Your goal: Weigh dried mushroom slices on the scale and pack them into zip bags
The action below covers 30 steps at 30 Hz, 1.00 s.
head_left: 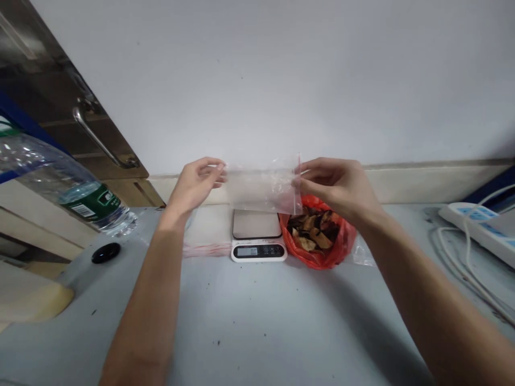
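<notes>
Between my two hands a clear zip-lock bag [261, 187] is stretched out sideways, its red seal line at the right end. My left hand [197, 182] pinches the bag's left end. At the sealed end, the fingers of my right hand [333, 179] are closed on the plastic. Below the bag stands a small white digital scale [259, 249], its display lit, its plate partly hidden. A red plastic bag [317, 260] holding brown dried slices [311, 230] is right beside the scale. On the scale's left lies a stack of clear zip-lock bags [211, 233].
At the left are a large water bottle [76, 187], a black oval object [105, 252] and a metal door handle [102, 136]. A white device [483, 225] with a cable [466, 252] occupies the right. The wall [281, 80] rises behind the blue-grey table [257, 327].
</notes>
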Each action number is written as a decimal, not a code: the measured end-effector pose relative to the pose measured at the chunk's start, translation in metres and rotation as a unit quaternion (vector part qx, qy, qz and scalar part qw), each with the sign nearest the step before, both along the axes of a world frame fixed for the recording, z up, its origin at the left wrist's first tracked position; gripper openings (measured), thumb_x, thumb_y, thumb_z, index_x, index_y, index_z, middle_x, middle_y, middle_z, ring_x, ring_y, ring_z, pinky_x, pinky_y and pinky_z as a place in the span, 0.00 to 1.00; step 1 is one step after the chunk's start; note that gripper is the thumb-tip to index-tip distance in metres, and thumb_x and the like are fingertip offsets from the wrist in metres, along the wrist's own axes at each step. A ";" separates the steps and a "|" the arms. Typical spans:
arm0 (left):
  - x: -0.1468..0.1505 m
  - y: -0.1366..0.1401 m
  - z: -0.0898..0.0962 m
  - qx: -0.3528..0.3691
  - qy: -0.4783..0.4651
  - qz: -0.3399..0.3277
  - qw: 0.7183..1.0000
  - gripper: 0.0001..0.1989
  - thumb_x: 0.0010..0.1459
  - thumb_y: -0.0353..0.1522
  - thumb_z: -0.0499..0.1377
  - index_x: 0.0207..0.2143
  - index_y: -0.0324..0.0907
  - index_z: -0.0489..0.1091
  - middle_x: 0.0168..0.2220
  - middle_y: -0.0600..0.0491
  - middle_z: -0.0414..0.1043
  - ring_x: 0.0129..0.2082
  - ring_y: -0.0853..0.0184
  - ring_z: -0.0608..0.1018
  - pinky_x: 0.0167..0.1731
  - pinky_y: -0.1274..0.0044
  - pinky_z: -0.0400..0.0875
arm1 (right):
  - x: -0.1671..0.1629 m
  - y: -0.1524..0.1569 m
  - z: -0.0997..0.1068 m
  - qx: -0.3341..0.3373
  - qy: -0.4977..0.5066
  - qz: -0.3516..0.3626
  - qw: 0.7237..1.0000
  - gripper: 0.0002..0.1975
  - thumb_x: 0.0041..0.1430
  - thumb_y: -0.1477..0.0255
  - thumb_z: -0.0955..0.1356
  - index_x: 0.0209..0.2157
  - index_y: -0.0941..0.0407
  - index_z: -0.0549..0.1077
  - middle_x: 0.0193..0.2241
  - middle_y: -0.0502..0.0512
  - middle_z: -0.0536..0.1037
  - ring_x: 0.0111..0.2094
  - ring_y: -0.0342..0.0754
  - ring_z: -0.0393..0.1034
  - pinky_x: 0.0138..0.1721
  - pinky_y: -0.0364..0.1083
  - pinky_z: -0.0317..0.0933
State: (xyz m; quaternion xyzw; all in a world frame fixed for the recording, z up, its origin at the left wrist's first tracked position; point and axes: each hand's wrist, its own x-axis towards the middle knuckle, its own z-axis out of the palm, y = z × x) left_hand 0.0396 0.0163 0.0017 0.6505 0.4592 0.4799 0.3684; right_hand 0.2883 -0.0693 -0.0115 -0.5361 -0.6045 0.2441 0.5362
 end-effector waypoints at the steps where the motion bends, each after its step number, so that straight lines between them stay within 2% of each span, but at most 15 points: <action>1: -0.013 0.002 0.002 -0.015 0.042 0.018 0.999 0.05 0.61 0.35 0.65 0.35 0.43 0.76 0.33 0.50 0.81 0.33 0.65 0.83 0.36 0.76 0.78 | -0.009 0.001 0.000 0.023 -0.024 -0.008 0.999 0.10 0.51 0.64 0.75 0.34 0.55 0.80 0.28 0.54 0.82 0.31 0.52 0.77 0.35 0.50 0.72; 3: -0.040 0.005 0.003 -0.082 0.134 0.055 0.986 0.09 0.62 0.41 0.63 0.33 0.45 0.76 0.31 0.50 0.81 0.31 0.64 0.83 0.34 0.76 0.77 | -0.030 0.003 0.000 0.082 -0.088 -0.019 0.993 0.09 0.58 0.68 0.70 0.38 0.55 0.81 0.30 0.54 0.82 0.31 0.50 0.76 0.36 0.48 0.71; 4: -0.053 0.007 0.001 -0.114 0.157 0.064 0.979 0.13 0.61 0.43 0.64 0.29 0.44 0.76 0.27 0.50 0.79 0.27 0.62 0.82 0.30 0.76 0.76 | -0.043 0.004 0.000 0.112 -0.132 -0.019 0.985 0.10 0.61 0.69 0.68 0.40 0.55 0.81 0.32 0.54 0.82 0.32 0.49 0.76 0.36 0.48 0.70; 7: -0.083 0.011 -0.011 -0.220 0.203 0.071 0.951 0.24 0.54 0.54 0.66 0.20 0.45 0.70 0.16 0.50 0.73 0.19 0.59 0.79 0.22 0.73 0.74 | -0.086 0.009 -0.004 0.163 -0.318 0.014 0.934 0.16 0.66 0.76 0.62 0.46 0.56 0.81 0.38 0.59 0.83 0.35 0.50 0.75 0.34 0.48 0.65; 10: -0.096 0.011 -0.025 -0.316 0.186 0.043 0.929 0.28 0.47 0.60 0.66 0.22 0.46 0.69 0.19 0.49 0.76 0.22 0.57 0.81 0.25 0.73 0.76 | -0.130 0.013 -0.015 0.120 -0.489 0.103 0.858 0.21 0.66 0.82 0.59 0.49 0.57 0.80 0.38 0.63 0.82 0.39 0.55 0.75 0.28 0.48 0.59; 11: -0.098 0.011 -0.029 -0.333 0.176 0.026 0.926 0.29 0.45 0.61 0.67 0.22 0.46 0.69 0.20 0.49 0.76 0.24 0.57 0.81 0.26 0.73 0.76 | -0.141 0.014 -0.021 0.100 -0.521 0.149 0.835 0.21 0.66 0.84 0.59 0.49 0.57 0.79 0.39 0.64 0.82 0.41 0.55 0.75 0.28 0.48 0.58; 13: -0.100 0.011 -0.037 -0.337 0.180 -0.016 0.924 0.29 0.41 0.61 0.68 0.23 0.46 0.69 0.21 0.50 0.75 0.26 0.57 0.82 0.29 0.73 0.77 | -0.158 0.015 -0.033 0.060 -0.547 0.220 0.805 0.19 0.67 0.84 0.60 0.50 0.59 0.79 0.41 0.66 0.82 0.43 0.56 0.75 0.30 0.48 0.61; 17: -0.102 0.020 -0.055 -0.308 0.238 -0.072 0.918 0.26 0.36 0.52 0.74 0.24 0.46 0.67 0.20 0.53 0.74 0.24 0.60 0.80 0.30 0.73 0.76 | -0.170 0.017 -0.055 -0.014 -0.519 0.288 0.805 0.13 0.68 0.76 0.65 0.48 0.61 0.80 0.44 0.68 0.82 0.46 0.57 0.76 0.38 0.49 0.66; 20: -0.102 0.032 -0.068 -0.276 0.274 -0.071 0.919 0.22 0.36 0.44 0.74 0.21 0.46 0.64 0.17 0.57 0.69 0.21 0.64 0.75 0.26 0.75 0.70 | -0.169 0.019 -0.065 -0.027 -0.478 0.306 0.823 0.13 0.68 0.77 0.66 0.49 0.58 0.81 0.46 0.65 0.81 0.48 0.55 0.76 0.43 0.49 0.67; 23: -0.096 0.040 -0.076 -0.203 0.312 -0.057 0.926 0.19 0.38 0.35 0.72 0.20 0.46 0.61 0.17 0.62 0.61 0.22 0.67 0.70 0.25 0.78 0.63 | -0.169 0.020 -0.069 -0.045 -0.463 0.300 0.833 0.13 0.68 0.76 0.67 0.50 0.57 0.81 0.46 0.63 0.81 0.48 0.53 0.76 0.45 0.48 0.67; 25: -0.089 0.040 -0.077 -0.157 0.329 -0.063 0.929 0.14 0.38 0.28 0.68 0.24 0.45 0.63 0.21 0.62 0.61 0.26 0.67 0.70 0.27 0.78 0.62 | -0.169 0.019 -0.070 -0.059 -0.481 0.281 0.828 0.13 0.69 0.75 0.67 0.49 0.59 0.81 0.45 0.64 0.81 0.47 0.54 0.77 0.44 0.47 0.67; 27: -0.079 0.038 -0.077 -0.135 0.344 -0.090 0.925 0.13 0.39 0.24 0.63 0.30 0.44 0.69 0.25 0.61 0.64 0.30 0.66 0.71 0.31 0.78 0.65 | -0.169 0.017 -0.070 -0.066 -0.496 0.268 0.823 0.12 0.69 0.75 0.67 0.48 0.61 0.81 0.45 0.65 0.81 0.46 0.55 0.77 0.44 0.48 0.68; 30: -0.068 0.032 -0.075 -0.127 0.374 -0.129 0.910 0.22 0.44 0.23 0.59 0.44 0.43 0.74 0.35 0.56 0.71 0.37 0.65 0.75 0.39 0.77 0.70 | -0.171 0.014 -0.071 -0.061 -0.510 0.257 0.819 0.13 0.69 0.77 0.65 0.47 0.62 0.81 0.44 0.67 0.82 0.48 0.57 0.77 0.46 0.50 0.69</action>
